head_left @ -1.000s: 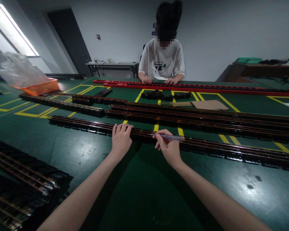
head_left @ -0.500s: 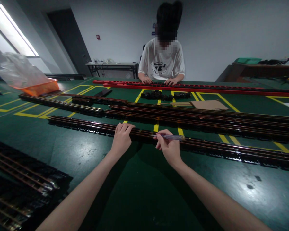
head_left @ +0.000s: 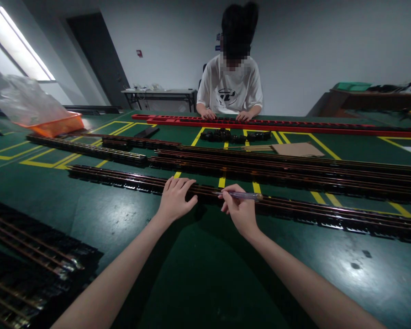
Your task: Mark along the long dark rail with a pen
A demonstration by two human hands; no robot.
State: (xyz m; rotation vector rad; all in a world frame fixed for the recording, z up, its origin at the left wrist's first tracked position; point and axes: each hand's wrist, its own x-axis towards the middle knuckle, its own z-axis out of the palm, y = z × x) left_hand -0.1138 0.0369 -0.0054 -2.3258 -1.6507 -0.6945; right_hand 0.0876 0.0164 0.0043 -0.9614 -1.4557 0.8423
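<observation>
A long black strip with copper-coloured rods [head_left: 294,211] runs across the green table in front of me. My left hand [head_left: 176,197] rests on its near edge, fingers over the strip and thumb spread apart, holding nothing. To the right, my right hand [head_left: 238,205] is closed around a slim clear pen-like tool [head_left: 245,195]. The tool's tip points left over the strip; whether it touches is too small to tell. Behind this strip lie several similar dark strips [head_left: 277,171].
Across the table a person [head_left: 231,87] has both hands on a long red tray [head_left: 294,129]. Cardboard [head_left: 297,149] and small black parts [head_left: 222,135] lie nearer. An orange basket [head_left: 55,125] holding plastic bags stands at left. More strips [head_left: 30,242] lie at the lower left.
My left thumb has moved out to the right, away from the fingers, and the left hand has opened wider. My right hand looks unchanged. The other person's hand has shifted slightly.
</observation>
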